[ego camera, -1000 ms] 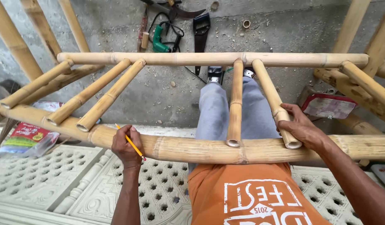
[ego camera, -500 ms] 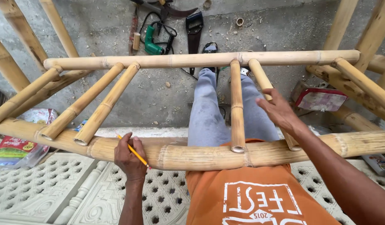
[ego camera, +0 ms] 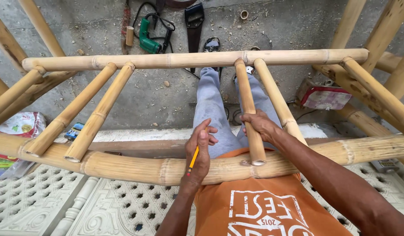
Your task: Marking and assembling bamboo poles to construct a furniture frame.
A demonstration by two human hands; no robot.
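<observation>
A bamboo frame lies across my lap. Its thick near rail (ego camera: 136, 168) runs left to right, and a far rail (ego camera: 180, 60) lies parallel beyond my knees. My left hand (ego camera: 200, 153) rests on the near rail at the centre, holding a yellow pencil (ego camera: 192, 160) with its tip down on the bamboo. My right hand (ego camera: 259, 125) grips a crosspiece (ego camera: 249, 109) that joins the two rails. A second crosspiece (ego camera: 278, 100) lies just to its right. Two more crosspieces (ego camera: 99, 111) slant between the rails on the left.
On the concrete floor beyond the frame lie a green power drill (ego camera: 148, 37), a handsaw (ego camera: 194, 26) and a hammer (ego camera: 128, 35). A red box (ego camera: 324, 97) sits at the right. More bamboo poles (ego camera: 376, 87) rise at both sides. Patterned white panels (ego camera: 36, 205) lie under me.
My left hand slid right along the near rail, still holding the pencil. My right hand left the right crosspiece and took hold of the one beside it. The view tilted down.
</observation>
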